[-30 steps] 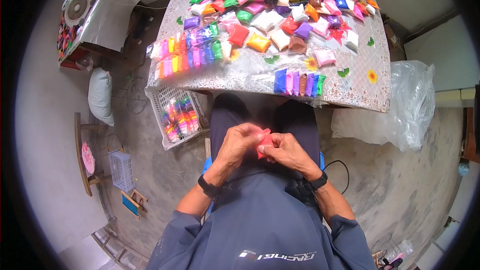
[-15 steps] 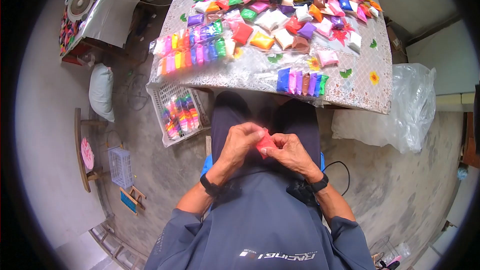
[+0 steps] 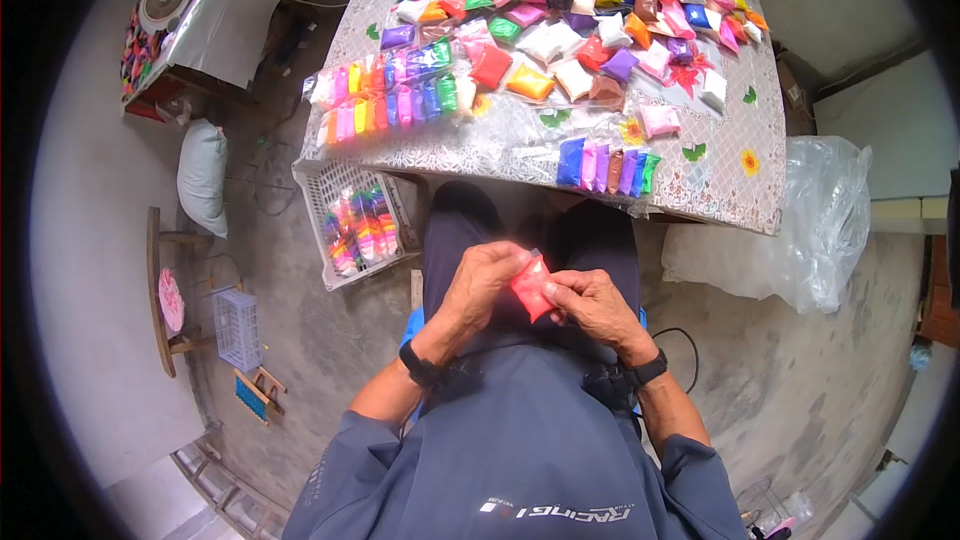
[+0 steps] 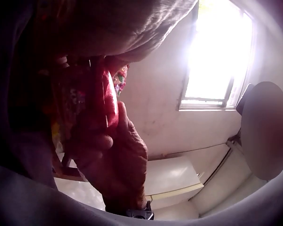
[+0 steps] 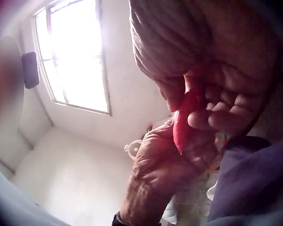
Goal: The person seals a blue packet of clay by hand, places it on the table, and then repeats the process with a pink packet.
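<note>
A small pinkish-red packet (image 3: 532, 290) is held above the lap between both hands. The left hand (image 3: 483, 283) pinches its upper left edge, and the right hand (image 3: 598, 308) pinches its right side between thumb and fingers. In the left wrist view the red packet (image 4: 109, 96) appears edge-on, with the right hand (image 4: 120, 157) below it. The right wrist view shows the packet (image 5: 181, 125) hanging by the right hand's fingertips, the left hand (image 5: 158, 165) behind it.
Ahead, the patterned table (image 3: 735, 170) bears many coloured packets, a row of packets in clear film (image 3: 605, 168) and a larger bundle (image 3: 390, 95). A white crate (image 3: 325, 230) with packets stands below left; clear plastic (image 3: 800, 230) lies at the right.
The packet has turned and shows more of its flat face between the hands. The right hand has shifted slightly right, and the head view has moved a little.
</note>
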A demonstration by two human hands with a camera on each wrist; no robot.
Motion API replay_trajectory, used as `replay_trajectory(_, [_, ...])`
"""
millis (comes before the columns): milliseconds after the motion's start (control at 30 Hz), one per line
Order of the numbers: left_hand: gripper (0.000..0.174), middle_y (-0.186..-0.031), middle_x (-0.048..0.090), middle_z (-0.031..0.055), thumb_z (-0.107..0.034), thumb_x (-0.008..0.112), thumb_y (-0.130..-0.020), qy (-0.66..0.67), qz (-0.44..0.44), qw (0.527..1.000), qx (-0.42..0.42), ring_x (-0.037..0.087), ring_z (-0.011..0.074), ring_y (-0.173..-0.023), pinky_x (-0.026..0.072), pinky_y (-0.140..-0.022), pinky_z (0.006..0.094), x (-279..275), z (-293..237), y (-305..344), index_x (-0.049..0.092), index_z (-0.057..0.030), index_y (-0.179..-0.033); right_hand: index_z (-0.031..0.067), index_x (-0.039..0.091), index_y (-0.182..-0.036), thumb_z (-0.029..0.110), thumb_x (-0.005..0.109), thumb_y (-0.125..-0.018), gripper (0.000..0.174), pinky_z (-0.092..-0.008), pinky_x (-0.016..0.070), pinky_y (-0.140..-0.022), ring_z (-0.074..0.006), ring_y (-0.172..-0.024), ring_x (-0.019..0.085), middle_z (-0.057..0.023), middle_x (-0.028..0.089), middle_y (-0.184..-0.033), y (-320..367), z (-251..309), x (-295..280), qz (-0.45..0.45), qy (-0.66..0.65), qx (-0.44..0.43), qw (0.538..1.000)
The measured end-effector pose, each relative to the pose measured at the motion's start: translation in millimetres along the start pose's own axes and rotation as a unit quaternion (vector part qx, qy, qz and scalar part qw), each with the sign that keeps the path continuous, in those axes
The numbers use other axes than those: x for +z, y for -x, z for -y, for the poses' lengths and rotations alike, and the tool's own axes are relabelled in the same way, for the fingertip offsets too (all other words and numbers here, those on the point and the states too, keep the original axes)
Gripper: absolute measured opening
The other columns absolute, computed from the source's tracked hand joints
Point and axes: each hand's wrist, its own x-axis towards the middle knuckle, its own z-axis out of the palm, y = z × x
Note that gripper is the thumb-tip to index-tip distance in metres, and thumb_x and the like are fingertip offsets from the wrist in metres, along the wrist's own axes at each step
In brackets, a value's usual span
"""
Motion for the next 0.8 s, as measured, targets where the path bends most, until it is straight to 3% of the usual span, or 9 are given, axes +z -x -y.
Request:
replay_trajectory(200, [0.029,-0.084,0.069,0.0034,-0.029,0.061,-0.101,0.052,0.016,0.998,0.002,0.06,0.0084,-0.071,0.0473,-0.067,0.0232,1,1,0,0.068,-0.0019,-0.093,-0.0016,0.072,-0.102,0.018,0.061,-0.099,0.023,-0.0219,0.0462,-0.06,-0.0048,-0.065,0.055,0.0013,0.063,-0.075,1,0,-2,-0.009,0.008,0.017,1.0])
replay_trajectory(300, [0.033,-0.084,0.068,0.0033,-0.033,0.058,-0.102,0.041,-0.016,0.999,-0.008,0.058,0.0079,-0.07,0.0456,-0.063,0.0228,-6,7,-1,0.068,-0.0021,-0.095,0.0002,0.073,-0.104,0.021,0.062,-0.1,0.024,-0.0219,0.0458,-0.059,-0.0049,-0.063,0.055,0.0012,0.064,-0.075,-1,-3,-3,-0.032,-0.01,0.018,0.999])
replay_trajectory(367, [0.034,-0.085,0.067,0.0023,-0.035,0.06,-0.101,0.042,-0.016,0.999,-0.011,0.057,0.0072,-0.069,0.0433,-0.061,0.022,0,-2,5,0.067,-0.002,-0.102,0.0012,0.074,-0.104,0.024,0.062,-0.1,0.026,-0.0218,0.046,-0.059,-0.0054,-0.062,0.055,0.0009,0.065,-0.075,-1,-1,-1,-0.045,-0.029,0.021,0.998])
replay_trajectory(467, [0.034,-0.087,0.067,0.0013,-0.034,0.065,-0.098,-0.034,0.005,0.999,0.019,0.056,0.0064,-0.069,0.0429,-0.06,0.0212,1,-1,10,0.065,-0.002,-0.108,0.0004,0.073,-0.104,0.025,0.06,-0.101,0.027,-0.0217,0.0471,-0.059,-0.0057,-0.062,0.056,0.0002,0.066,-0.075,-3,-6,-2,-0.046,-0.029,0.032,0.998])
replay_trajectory(667, [0.033,-0.089,0.066,0.0015,-0.025,0.072,-0.092,-0.003,0.001,1.0,0.019,0.055,0.0063,-0.069,0.0436,-0.06,0.0206,9,3,20,0.065,-0.003,-0.115,-0.0008,0.072,-0.105,0.025,0.059,-0.102,0.029,-0.0213,0.0484,-0.06,-0.0059,-0.063,0.057,-0.0004,0.067,-0.077,-8,-14,2,-0.058,-0.093,0.01,0.994])
replay_trajectory(800, [0.032,-0.089,0.066,0.002,-0.023,0.072,-0.092,-0.008,-0.009,0.999,0.03,0.056,0.0067,-0.069,0.0438,-0.059,0.0209,10,4,19,0.065,-0.003,-0.116,-0.0016,0.072,-0.107,0.024,0.06,-0.101,0.029,-0.0209,0.0482,-0.06,-0.0052,-0.064,0.057,-0.0002,0.068,-0.079,-10,-16,2,-0.064,-0.053,-0.004,0.997])
